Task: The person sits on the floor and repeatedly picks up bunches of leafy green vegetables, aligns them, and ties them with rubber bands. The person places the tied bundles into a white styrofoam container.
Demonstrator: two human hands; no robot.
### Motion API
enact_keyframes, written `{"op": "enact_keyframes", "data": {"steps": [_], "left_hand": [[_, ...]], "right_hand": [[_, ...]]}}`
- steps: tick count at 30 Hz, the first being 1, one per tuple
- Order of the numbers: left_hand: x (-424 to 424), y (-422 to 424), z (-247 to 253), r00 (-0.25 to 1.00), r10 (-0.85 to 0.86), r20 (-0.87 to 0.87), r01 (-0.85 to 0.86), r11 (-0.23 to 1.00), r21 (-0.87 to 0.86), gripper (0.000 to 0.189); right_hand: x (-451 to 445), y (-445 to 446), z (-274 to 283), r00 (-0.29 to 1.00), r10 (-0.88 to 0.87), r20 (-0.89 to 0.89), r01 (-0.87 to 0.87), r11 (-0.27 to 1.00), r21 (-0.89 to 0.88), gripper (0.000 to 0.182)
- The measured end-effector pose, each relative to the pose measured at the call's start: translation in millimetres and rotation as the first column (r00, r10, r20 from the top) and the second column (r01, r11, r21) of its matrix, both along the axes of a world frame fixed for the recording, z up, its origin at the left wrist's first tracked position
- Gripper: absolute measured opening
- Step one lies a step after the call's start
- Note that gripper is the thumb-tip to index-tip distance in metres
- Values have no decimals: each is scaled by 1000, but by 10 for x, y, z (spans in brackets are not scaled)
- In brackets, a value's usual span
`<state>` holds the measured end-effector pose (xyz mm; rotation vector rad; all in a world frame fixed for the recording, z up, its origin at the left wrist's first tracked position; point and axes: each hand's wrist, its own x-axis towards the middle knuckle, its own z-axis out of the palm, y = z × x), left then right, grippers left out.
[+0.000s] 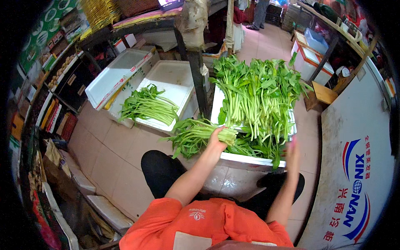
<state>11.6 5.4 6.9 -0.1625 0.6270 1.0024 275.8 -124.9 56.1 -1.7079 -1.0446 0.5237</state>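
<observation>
My left hand [216, 143] grips a bunch of leafy green stems [200, 132], cut ends to the right and leaves to the left. My right hand [291, 153] is blurred at the right front corner of a white foam box [250, 157]; whether its fingers hold anything cannot be told. Leafy greens lie inside this box. Across its top rests a white foam lid or tray [218, 103] heaped with long-stemmed water spinach [256, 93], leaves pointing away from me. To the left, another bunch of greens [153, 107] lies on a second white foam lid [175, 75].
A dark table post [198, 78] stands between the two foam lids. An upright foam lid [118, 75] leans at the left. A white freezer cabinet [353, 156] borders the right side, near a small wooden stool [325, 92]. A person's legs [260, 14] show far back in the aisle.
</observation>
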Motion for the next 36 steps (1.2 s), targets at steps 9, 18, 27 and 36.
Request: {"op": "enact_keyframes", "data": {"steps": [9, 18, 27, 36], "left_hand": [[26, 122, -91, 994, 25, -104, -25, 1000, 2, 19], [43, 150, -10, 991, 90, -97, -90, 996, 1, 17], [93, 222, 34, 989, 106, -104, -110, 994, -29, 16], [177, 264, 45, 990, 94, -104, -98, 995, -35, 15]], "right_hand": [[-1220, 184, -227, 937, 252, -241, -278, 957, -79, 26], [-1260, 296, -412, 823, 315, -473, -257, 949, 184, 39], [-1401, 241, -352, 928, 310, -207, -293, 950, 107, 40], [-1358, 203, -468, 986, 155, -64, -144, 979, 143, 32]]}}
